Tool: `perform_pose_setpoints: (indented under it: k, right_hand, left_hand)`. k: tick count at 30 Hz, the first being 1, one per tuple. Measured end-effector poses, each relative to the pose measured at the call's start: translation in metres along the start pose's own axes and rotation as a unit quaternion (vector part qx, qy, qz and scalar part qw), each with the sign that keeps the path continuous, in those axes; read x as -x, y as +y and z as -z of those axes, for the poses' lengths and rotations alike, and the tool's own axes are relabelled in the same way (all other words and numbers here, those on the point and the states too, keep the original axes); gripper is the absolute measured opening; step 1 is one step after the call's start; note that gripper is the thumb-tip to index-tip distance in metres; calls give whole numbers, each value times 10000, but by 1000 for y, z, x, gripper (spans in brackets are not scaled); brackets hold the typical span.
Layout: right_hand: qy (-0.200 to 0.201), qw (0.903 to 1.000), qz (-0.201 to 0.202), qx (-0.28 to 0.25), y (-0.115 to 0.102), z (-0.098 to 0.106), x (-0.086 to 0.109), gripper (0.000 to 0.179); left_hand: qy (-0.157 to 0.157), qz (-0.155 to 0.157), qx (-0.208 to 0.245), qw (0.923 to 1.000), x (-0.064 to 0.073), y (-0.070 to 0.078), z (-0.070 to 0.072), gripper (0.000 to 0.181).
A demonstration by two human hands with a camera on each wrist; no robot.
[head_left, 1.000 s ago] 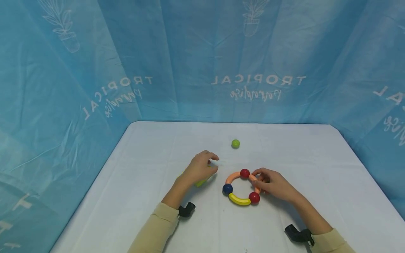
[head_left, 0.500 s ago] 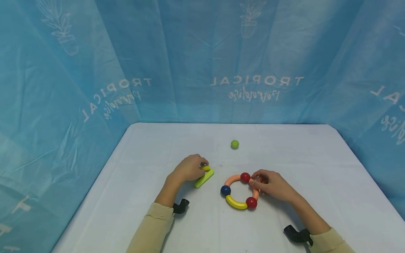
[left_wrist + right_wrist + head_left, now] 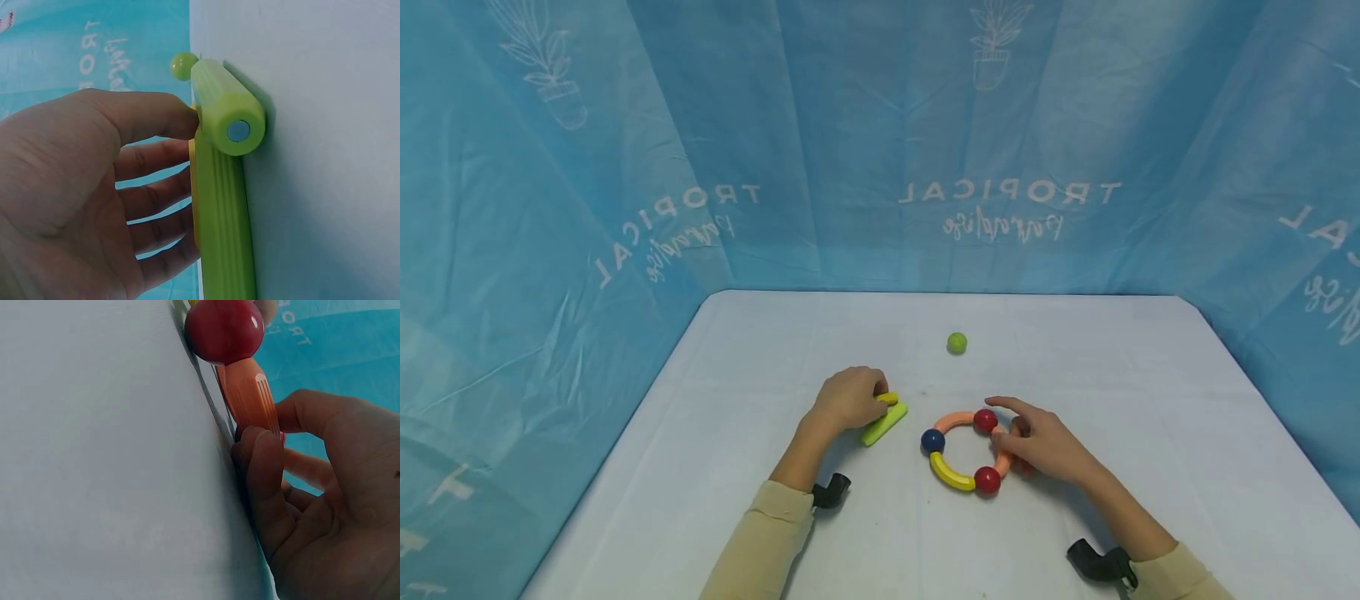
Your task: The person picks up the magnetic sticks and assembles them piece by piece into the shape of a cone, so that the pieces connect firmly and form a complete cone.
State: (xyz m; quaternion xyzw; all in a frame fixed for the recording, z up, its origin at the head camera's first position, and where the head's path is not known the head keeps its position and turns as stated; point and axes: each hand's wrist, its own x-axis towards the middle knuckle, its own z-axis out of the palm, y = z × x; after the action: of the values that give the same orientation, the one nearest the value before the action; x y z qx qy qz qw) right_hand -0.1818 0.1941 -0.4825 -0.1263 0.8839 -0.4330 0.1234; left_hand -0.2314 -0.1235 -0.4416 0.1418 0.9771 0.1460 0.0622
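My left hand (image 3: pixel 850 398) pinches a yellow curved rod (image 3: pixel 889 398) on the table. Right beside it lies a straight green rod (image 3: pixel 883 425). In the left wrist view, the thumb is against this green rod (image 3: pixel 222 103), whose end shows a grey disc, and another green piece (image 3: pixel 225 219) runs below it. My right hand (image 3: pixel 1048 442) pinches an orange segment (image 3: pixel 250 394) of a toy ring (image 3: pixel 950 473) made of curved rods and balls. Its index finger points out straight over a red ball (image 3: pixel 985 421). A blue ball (image 3: pixel 932 440) sits on the ring's left side.
A loose green ball (image 3: pixel 957 342) lies farther back on the white table (image 3: pixel 1075 350). Blue printed curtains (image 3: pixel 850 125) hang behind the table and at its sides. Black camera mounts (image 3: pixel 831 491) are strapped to both wrists.
The left hand has drawn back leftward and taken hold of the yellow curved rod, uncovering the green rod. The ring has turned slightly clockwise, and the right index finger has straightened.
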Motion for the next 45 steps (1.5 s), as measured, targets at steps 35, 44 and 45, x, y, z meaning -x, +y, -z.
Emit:
perform_pose_setpoints:
  k: [35, 44, 45]
  right_hand:
    - [156, 9969, -445, -626, 1, -2, -1, 45]
    - [176, 9967, -427, -665, 3, -5, -2, 44]
    - [172, 9967, -421, -671, 3, -5, -2, 43]
  left_hand:
    - [1294, -1303, 3296, 9261, 12, 35, 18, 24]
    - [882, -1535, 3391, 9240, 10, 44, 6, 23]
    - [812, -1549, 3392, 9243, 10, 45, 5, 22]
